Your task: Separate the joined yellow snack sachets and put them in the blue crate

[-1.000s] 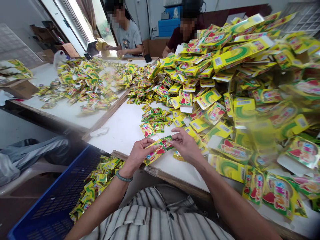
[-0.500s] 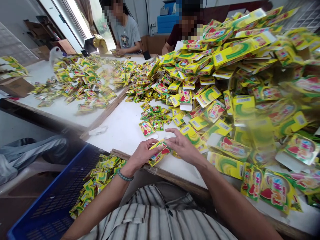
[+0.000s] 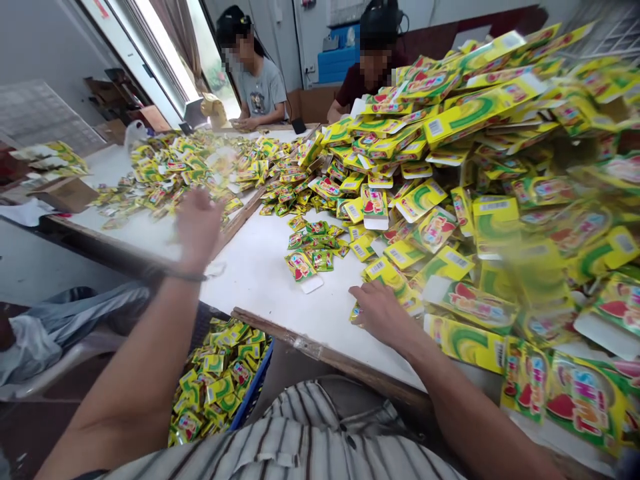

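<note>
My left hand (image 3: 199, 223) is raised over the left side of the table, smeared by motion. Its fingers are too blurred to show whether they hold anything. On the right, the fingers of my right hand (image 3: 379, 312) curl over a small yellow-green packet (image 3: 355, 314) on the white tabletop, mostly hidden under them. Just beyond lies a small yellow box (image 3: 301, 266) with its white flap open, beside several green sachets (image 3: 320, 241). Flat yellow cartons (image 3: 387, 272) with barcodes lie close to my right hand.
A large heap of yellow cartons (image 3: 450, 120) rises on the right. Below the wooden table edge (image 3: 280, 331), a blue basket (image 3: 254, 392) holds many small boxes. A wooden strip (image 3: 240, 222) divides the table. Two people (image 3: 263, 93) sit across it.
My left hand has swung up and left, away from my right hand. The yellow box both hands held is no longer visible between them. My right hand has lowered to the table.
</note>
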A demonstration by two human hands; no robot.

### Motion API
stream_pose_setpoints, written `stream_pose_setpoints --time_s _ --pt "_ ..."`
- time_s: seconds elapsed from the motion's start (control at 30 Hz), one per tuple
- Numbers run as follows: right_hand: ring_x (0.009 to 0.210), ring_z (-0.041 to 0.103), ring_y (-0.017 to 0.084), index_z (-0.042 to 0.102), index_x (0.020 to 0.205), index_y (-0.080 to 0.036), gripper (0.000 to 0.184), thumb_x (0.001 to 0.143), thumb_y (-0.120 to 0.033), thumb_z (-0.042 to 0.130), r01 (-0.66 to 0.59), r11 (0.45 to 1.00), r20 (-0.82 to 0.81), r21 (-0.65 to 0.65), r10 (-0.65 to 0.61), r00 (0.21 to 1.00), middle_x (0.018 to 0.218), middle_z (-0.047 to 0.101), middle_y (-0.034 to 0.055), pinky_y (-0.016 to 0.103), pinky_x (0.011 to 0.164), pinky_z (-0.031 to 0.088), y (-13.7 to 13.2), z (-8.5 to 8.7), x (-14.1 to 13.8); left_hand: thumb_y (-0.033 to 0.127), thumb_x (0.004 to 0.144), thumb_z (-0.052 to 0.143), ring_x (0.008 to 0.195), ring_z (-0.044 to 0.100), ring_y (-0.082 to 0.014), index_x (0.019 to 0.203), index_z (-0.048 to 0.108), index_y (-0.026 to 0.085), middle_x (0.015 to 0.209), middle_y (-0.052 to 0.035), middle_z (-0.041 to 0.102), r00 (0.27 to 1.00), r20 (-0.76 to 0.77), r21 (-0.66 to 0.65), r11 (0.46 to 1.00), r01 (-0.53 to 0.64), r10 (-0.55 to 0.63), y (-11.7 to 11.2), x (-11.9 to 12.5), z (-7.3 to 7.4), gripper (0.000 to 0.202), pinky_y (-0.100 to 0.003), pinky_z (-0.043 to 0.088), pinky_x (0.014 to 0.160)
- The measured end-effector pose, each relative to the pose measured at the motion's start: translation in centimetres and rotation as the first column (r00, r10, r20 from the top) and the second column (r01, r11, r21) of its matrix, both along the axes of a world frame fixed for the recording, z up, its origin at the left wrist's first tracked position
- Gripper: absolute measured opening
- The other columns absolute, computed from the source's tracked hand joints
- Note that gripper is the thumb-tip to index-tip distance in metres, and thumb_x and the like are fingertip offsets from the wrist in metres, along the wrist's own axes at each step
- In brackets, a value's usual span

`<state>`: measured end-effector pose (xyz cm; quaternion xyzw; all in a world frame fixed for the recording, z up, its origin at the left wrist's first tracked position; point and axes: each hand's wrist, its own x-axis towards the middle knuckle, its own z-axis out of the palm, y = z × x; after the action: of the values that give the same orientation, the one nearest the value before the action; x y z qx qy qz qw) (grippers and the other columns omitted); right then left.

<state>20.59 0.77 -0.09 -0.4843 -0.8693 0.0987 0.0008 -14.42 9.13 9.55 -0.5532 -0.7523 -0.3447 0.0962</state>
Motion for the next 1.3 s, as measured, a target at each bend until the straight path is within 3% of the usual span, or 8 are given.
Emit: stream_pose_setpoints --time_s 0.17,0.3,0.5,0.63,0.7,0.83,1.03,1.3 --pt "0.100 0.056 0.028 0.059 0.109 -0.014 0.038 0.079 -0.035 0.070 0.028 0.999 -0.067 0.020 -0.027 0.997 0.105 0.063 0.0121 0.035 0.082 0.039 0.5 -0.3 0.3 0.038 0.090 0.048 0.076 0.059 -0.0216 0.084 0.067 0.013 0.083 -0.0113 0.068 0.930 0.031 -0.344 0.869 0.355 -0.367 -3.1 12.3 -5.8 0.031 -0.035 0.041 0.070" --pt "0.100 0.057 0.028 0.061 0.106 -0.014 0.032 0.081 -0.033 0.066 -0.055 0.998 -0.056 -0.005 0.054 0.997 0.104 0.063 0.0113 0.036 0.084 0.040 -0.1 -0.2 0.6 0.025 0.076 0.063 0.092 0.061 -0.0313 0.089 0.067 0.014 0.090 -0.0174 0.069 0.859 0.021 -0.426 0.773 0.470 -0.511 -3.1 16.7 -9.5 0.017 -0.041 0.039 0.080" --pt "0.089 0.060 0.026 0.064 0.091 -0.011 0.021 0.078 -0.005 0.049 -0.064 0.998 -0.023 0.020 0.065 0.998 0.093 0.064 0.0139 0.034 0.077 0.043 -0.8 -0.5 -0.2 0.016 0.080 0.049 0.085 0.063 -0.0320 0.088 0.066 0.015 0.080 -0.0137 0.068 0.872 0.026 -0.454 0.772 0.446 -0.488 -2.4 16.2 -10.3 0.019 -0.042 0.040 0.080" --pt "0.092 0.063 0.020 0.061 0.111 -0.015 0.036 0.083 -0.003 0.042 0.083 0.996 -0.353 -0.045 -0.093 0.931 0.103 0.068 0.0102 0.029 0.078 0.046 -0.2 -0.6 -0.5 0.022 0.084 0.046 0.077 0.064 -0.0250 0.105 0.062 0.018 0.078 -0.0077 0.067 0.897 0.195 -0.370 0.817 0.442 -0.397 -3.3 15.7 -9.9 0.027 -0.036 0.045 0.072" --pt "0.096 0.064 0.019 0.061 0.113 -0.018 0.037 0.084 -0.005 0.044 0.156 0.980 -0.546 -0.124 -0.199 0.814 0.108 0.069 0.0074 0.029 0.083 0.047 0.3 -0.7 -0.4 0.024 0.080 0.051 0.072 0.064 -0.0203 0.110 0.057 0.019 0.074 -0.0030 0.066 0.766 0.554 -0.244 0.816 0.525 -0.327 -4.1 15.8 -9.8 0.031 -0.032 0.048 0.067" --pt "0.088 0.066 0.021 0.069 0.094 -0.021 0.022 0.079 -0.014 0.056 0.202 0.921 -0.711 -0.334 -0.387 0.588 0.091 0.073 0.0037 0.035 0.083 0.050 1.2 -1.2 -0.1 0.032 0.065 0.071 0.067 0.064 -0.0161 0.097 0.051 0.017 0.073 -0.0004 0.067 0.248 0.959 -0.025 0.827 0.562 -0.140 -6.3 16.1 -9.9 0.040 -0.028 0.052 0.062" --pt "0.074 0.064 0.017 0.067 0.090 -0.018 0.027 0.067 -0.030 0.071 0.109 0.837 -0.811 -0.536 -0.547 0.209 0.077 0.068 0.0034 0.033 0.074 0.053 2.3 -2.2 0.3 0.041 0.048 0.085 0.052 0.058 -0.0111 0.077 0.055 0.015 0.061 0.0013 0.065 0.199 0.979 -0.060 0.855 0.516 -0.051 -8.5 16.1 -10.2 0.048 -0.022 0.048 0.050" --pt "0.073 0.059 0.016 0.061 0.094 -0.018 0.031 0.070 -0.038 0.066 0.156 0.839 -0.814 -0.521 -0.544 0.206 0.078 0.061 0.0028 0.032 0.070 0.051 2.0 -2.5 -1.1 0.049 0.055 0.081 0.060 0.061 -0.0117 0.080 0.064 0.014 0.070 -0.0007 0.068 0.067 0.998 -0.034 0.804 0.594 -0.007 -9.7 16.9 -10.3 0.046 -0.023 0.050 0.053"
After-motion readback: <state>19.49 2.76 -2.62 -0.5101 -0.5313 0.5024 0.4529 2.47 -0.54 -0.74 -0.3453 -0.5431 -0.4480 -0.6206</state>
